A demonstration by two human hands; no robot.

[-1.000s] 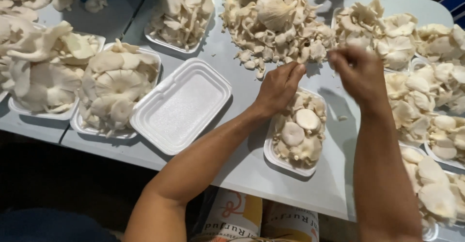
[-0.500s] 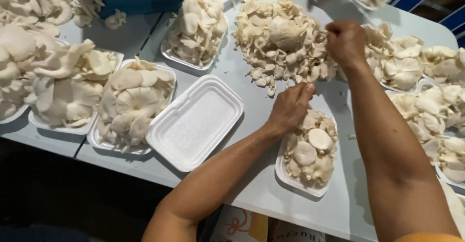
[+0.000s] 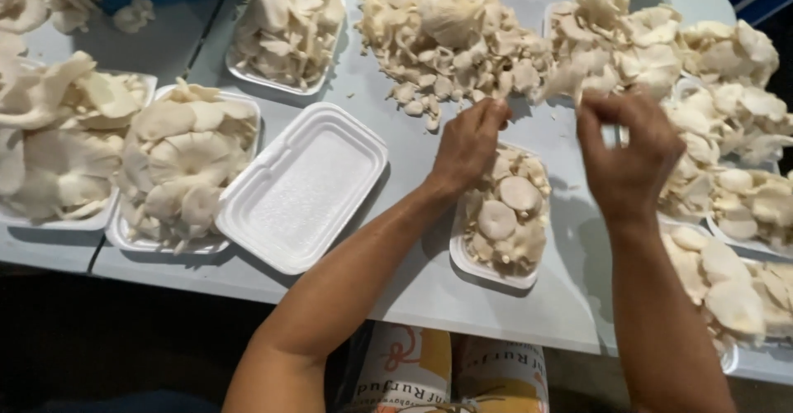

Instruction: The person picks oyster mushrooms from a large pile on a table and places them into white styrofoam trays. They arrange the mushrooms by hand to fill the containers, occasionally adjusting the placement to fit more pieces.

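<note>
My left hand (image 3: 467, 144) hovers over the top edge of a small white foam tray (image 3: 487, 268) partly filled with oyster mushrooms (image 3: 516, 194). Its fingertips are pinched together and I see nothing between them. My right hand (image 3: 628, 153) is to the right and slightly farther back, fingers closed on the lower edge of a pale mushroom cluster (image 3: 603, 45) that it lifts from a heap. The two hands are a short gap apart. A big loose mushroom pile (image 3: 446, 25) lies just beyond the left hand.
An empty white foam tray (image 3: 301, 186) sits left of my left forearm. Filled mushroom trays stand at the left (image 3: 182, 157), back (image 3: 285, 25) and right (image 3: 735, 289). The grey table (image 3: 413, 289) ends near me, with a printed sack (image 3: 446, 372) below.
My right hand has drawn back from the far pile toward me with a mushroom cluster. My left hand stays over the small tray, its fingers now pinched. The view has shifted closer.
</note>
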